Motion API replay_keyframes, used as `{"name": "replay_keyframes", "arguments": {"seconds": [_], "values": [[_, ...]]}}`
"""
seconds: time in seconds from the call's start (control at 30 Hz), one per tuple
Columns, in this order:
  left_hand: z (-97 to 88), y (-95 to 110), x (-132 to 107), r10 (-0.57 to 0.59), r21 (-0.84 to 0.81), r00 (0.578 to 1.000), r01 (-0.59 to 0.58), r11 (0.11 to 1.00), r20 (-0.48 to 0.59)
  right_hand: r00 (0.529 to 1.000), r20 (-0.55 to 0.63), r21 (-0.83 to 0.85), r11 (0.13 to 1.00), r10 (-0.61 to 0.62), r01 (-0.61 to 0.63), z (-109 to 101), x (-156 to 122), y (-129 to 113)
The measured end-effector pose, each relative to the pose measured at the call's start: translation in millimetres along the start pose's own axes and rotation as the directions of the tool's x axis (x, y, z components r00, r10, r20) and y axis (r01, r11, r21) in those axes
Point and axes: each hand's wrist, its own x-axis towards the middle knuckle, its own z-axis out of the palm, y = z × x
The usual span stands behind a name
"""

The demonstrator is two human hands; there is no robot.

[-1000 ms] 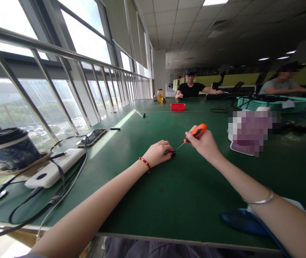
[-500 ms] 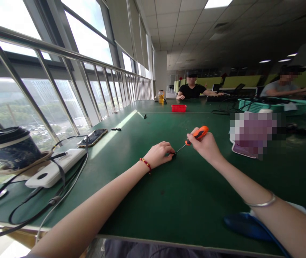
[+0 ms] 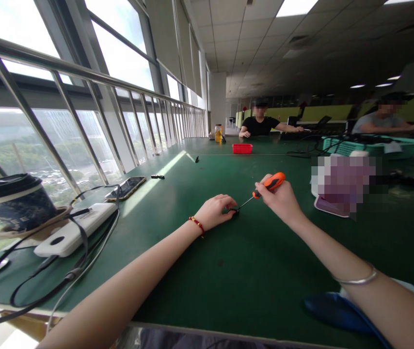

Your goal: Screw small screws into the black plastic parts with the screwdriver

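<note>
An orange and black screwdriver point(image 3: 274, 181) is gripped in my right hand point(image 3: 279, 198), its shaft slanting down to the left. The tip meets a small black part point(image 3: 235, 211) on the green table. My left hand point(image 3: 214, 211), with a red beaded bracelet at the wrist, pinches that part between thumb and fingers. Much of the part is covered by the fingers, so its exact kind cannot be made out.
A phone point(image 3: 126, 188), a white power strip point(image 3: 76, 230) with cables and a lidded cup point(image 3: 12, 201) are on the left. Ahead sits a red tray point(image 3: 242, 149). A teal basket point(image 3: 370, 144) stands at right. Two people sit at the far side.
My right hand and the screwdriver have shifted very slightly right in view. The left hand keeps its hold on the black part, more of which now shows.
</note>
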Motion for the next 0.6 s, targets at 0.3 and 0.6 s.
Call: {"name": "replay_keyframes", "arguments": {"seconds": [0.3, 0.6], "values": [[1.7, -3.1, 0.3, -0.041, -0.087, 0.999, 0.039, 0.995, -0.023, 1.000, 0.002, -0.038, 0.999, -0.026, 0.026, 1.9, -1.3, -1.9], [-0.9, -2.6, 1.0, -0.017, -0.094, 1.000, 0.015, 0.995, -0.015, 1.000, 0.007, -0.047, 0.999, -0.019, 0.020, 3.6, -1.4, -2.2]]}}
